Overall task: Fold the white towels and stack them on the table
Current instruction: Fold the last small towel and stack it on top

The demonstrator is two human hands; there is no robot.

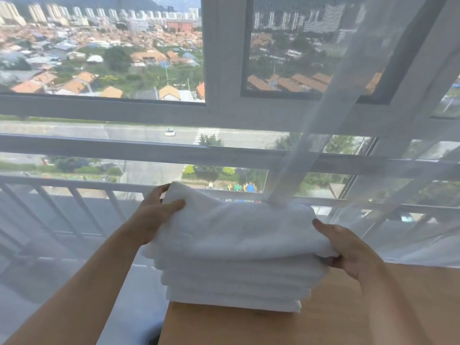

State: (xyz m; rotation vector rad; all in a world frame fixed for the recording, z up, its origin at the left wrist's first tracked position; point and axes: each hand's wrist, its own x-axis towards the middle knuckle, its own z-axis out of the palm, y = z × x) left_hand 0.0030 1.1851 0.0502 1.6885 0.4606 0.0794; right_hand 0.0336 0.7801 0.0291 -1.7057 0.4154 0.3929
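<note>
A big window (104, 70) fills the view behind the stack of towels (234, 277), with a sheer curtain (373, 120) hanging down to the stack's far right corner. The wooden bench (323, 319) carries the stack at its left edge. On top of the stack lies the top towel (236, 227), folded, its left end raised above the stack. The left hand (151, 217) grips that raised end, thumb on top and fingers curled behind. The right hand (348, 247) pinches the top towel's right edge, thumb lying on top and fingers tucked under.
</note>
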